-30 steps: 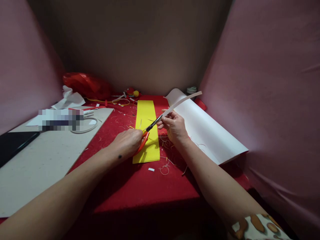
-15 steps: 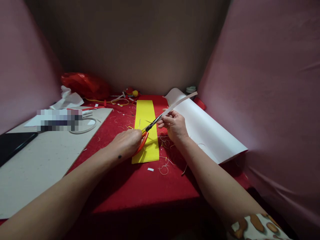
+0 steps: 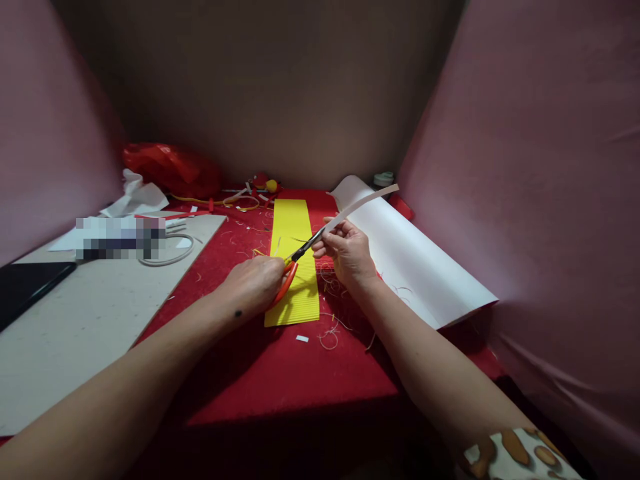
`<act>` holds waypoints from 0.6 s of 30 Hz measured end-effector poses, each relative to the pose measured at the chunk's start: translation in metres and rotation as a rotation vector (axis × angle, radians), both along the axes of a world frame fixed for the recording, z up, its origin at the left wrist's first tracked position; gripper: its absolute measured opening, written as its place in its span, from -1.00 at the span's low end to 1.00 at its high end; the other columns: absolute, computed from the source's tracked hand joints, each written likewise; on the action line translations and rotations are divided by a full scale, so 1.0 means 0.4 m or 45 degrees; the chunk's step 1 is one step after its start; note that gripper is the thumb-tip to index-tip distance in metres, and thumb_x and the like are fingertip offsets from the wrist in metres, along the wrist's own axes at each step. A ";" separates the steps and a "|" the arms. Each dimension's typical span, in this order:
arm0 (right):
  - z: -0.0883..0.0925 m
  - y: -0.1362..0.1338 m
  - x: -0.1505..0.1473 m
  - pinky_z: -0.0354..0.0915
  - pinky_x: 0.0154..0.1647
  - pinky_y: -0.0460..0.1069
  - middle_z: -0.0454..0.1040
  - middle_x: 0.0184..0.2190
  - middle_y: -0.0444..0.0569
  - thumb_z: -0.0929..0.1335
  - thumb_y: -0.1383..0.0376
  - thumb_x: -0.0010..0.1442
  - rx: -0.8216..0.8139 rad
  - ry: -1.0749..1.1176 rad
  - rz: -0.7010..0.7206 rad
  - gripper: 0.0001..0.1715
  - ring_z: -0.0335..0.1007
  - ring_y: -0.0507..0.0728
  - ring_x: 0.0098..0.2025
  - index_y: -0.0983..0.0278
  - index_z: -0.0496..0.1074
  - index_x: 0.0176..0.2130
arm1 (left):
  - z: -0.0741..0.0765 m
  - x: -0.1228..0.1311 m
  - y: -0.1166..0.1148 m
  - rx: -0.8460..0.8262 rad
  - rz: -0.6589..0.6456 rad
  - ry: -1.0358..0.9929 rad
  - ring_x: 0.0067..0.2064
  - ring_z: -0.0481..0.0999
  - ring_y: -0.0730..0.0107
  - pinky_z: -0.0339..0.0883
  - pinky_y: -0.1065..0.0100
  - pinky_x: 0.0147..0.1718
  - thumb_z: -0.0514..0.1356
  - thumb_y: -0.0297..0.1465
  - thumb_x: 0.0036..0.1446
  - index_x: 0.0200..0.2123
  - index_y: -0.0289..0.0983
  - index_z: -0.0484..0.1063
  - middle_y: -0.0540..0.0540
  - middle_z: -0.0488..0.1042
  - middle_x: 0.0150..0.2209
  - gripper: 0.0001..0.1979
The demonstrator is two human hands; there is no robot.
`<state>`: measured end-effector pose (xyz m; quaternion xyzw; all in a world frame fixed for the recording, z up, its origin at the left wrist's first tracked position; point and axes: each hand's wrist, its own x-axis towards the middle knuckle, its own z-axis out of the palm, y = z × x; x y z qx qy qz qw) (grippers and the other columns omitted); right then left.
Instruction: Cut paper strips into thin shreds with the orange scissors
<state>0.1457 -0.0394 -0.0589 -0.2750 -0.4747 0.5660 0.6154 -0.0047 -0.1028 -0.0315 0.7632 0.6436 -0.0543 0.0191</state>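
Observation:
My left hand (image 3: 257, 283) is closed round the orange-handled scissors (image 3: 286, 283), whose dark blades point up and to the right. Between the fingertips of my right hand (image 3: 350, 252) is a narrow pale paper strip (image 3: 367, 201), which rises past them to the upper right. The blades reach the strip's lower end, close to my right fingers; whether they are parted there I cannot make out. Under the scissors lies a yellow corrugated paper strip (image 3: 293, 303), flat on the red cloth (image 3: 240, 387). Red corrugated paper (image 3: 323, 207) shows beside it, partly behind my right hand.
A curled white sheet (image 3: 425, 267) lies at the right. On the left is a grey board (image 3: 100, 320) with a black flat object (image 3: 30, 290) and a looped cord (image 3: 167, 264). Behind sit a red plastic bag (image 3: 173, 170) and crumpled white paper (image 3: 134, 197). Thin shreds litter the cloth.
The view has shifted very slightly. Both hands, the scissors and the pale strip keep nearly the same position and hold.

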 end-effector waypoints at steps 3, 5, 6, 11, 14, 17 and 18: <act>0.005 0.001 0.005 0.31 -0.66 -0.12 0.35 -0.60 -0.23 0.33 0.43 -0.14 -0.027 0.008 0.000 -0.73 0.37 -0.02 -0.61 0.30 0.28 -0.33 | 0.001 -0.002 0.002 -0.019 -0.015 -0.015 -0.30 0.47 0.11 0.11 0.31 -0.51 -0.16 -0.31 0.16 -0.33 -0.29 0.39 -0.27 0.47 -0.34 -0.64; 0.009 0.004 0.011 0.29 -0.69 -0.13 0.34 -0.61 -0.23 0.32 0.44 -0.15 -0.034 0.014 -0.026 -0.75 0.37 -0.01 -0.61 0.30 0.28 -0.35 | 0.000 -0.002 0.002 -0.025 -0.016 -0.025 -0.30 0.47 0.09 0.11 0.30 -0.50 -0.18 -0.29 0.17 -0.34 -0.29 0.39 -0.29 0.47 -0.33 -0.62; 0.011 0.006 0.014 0.28 -0.69 -0.14 0.34 -0.61 -0.23 0.32 0.44 -0.15 -0.032 0.021 -0.039 -0.75 0.37 -0.01 -0.61 0.30 0.27 -0.35 | 0.000 -0.001 0.002 -0.024 -0.018 -0.034 -0.29 0.47 0.08 0.11 0.29 -0.50 -0.19 -0.27 0.17 -0.34 -0.29 0.38 -0.29 0.47 -0.33 -0.60; 0.008 0.014 0.022 0.32 -0.65 -0.13 0.36 -0.60 -0.23 0.32 0.45 -0.14 -0.025 0.025 -0.041 -0.72 0.38 -0.02 -0.60 0.30 0.27 -0.31 | 0.003 0.003 0.002 -0.045 -0.011 -0.031 -0.31 0.47 0.11 0.12 0.30 -0.50 -0.20 -0.26 0.17 -0.37 -0.29 0.39 -0.28 0.47 -0.35 -0.58; 0.003 0.013 0.017 0.31 -0.67 -0.14 0.36 -0.61 -0.24 0.33 0.45 -0.13 0.000 0.017 -0.010 -0.71 0.38 -0.02 -0.60 0.30 0.28 -0.30 | 0.001 0.003 0.004 -0.053 0.014 -0.013 -0.34 0.46 0.15 0.11 0.31 -0.51 -0.20 -0.26 0.17 -0.37 -0.31 0.38 -0.29 0.47 -0.36 -0.58; 0.002 0.009 0.010 0.31 -0.68 -0.13 0.35 -0.59 -0.23 0.33 0.46 -0.12 0.025 0.019 0.026 -0.70 0.38 -0.01 -0.60 0.32 0.29 -0.28 | -0.002 0.001 0.005 -0.029 0.014 -0.040 -0.34 0.47 0.15 0.10 0.31 -0.52 -0.24 -0.23 0.18 -0.34 -0.32 0.37 -0.29 0.46 -0.37 -0.54; 0.002 0.008 0.009 0.32 -0.67 -0.13 0.35 -0.58 -0.23 0.33 0.46 -0.11 0.028 0.017 0.036 -0.70 0.38 -0.02 -0.60 0.32 0.29 -0.28 | -0.002 0.000 0.004 -0.024 0.010 -0.047 -0.34 0.47 0.15 0.10 0.31 -0.52 -0.25 -0.23 0.18 -0.34 -0.32 0.37 -0.28 0.46 -0.37 -0.54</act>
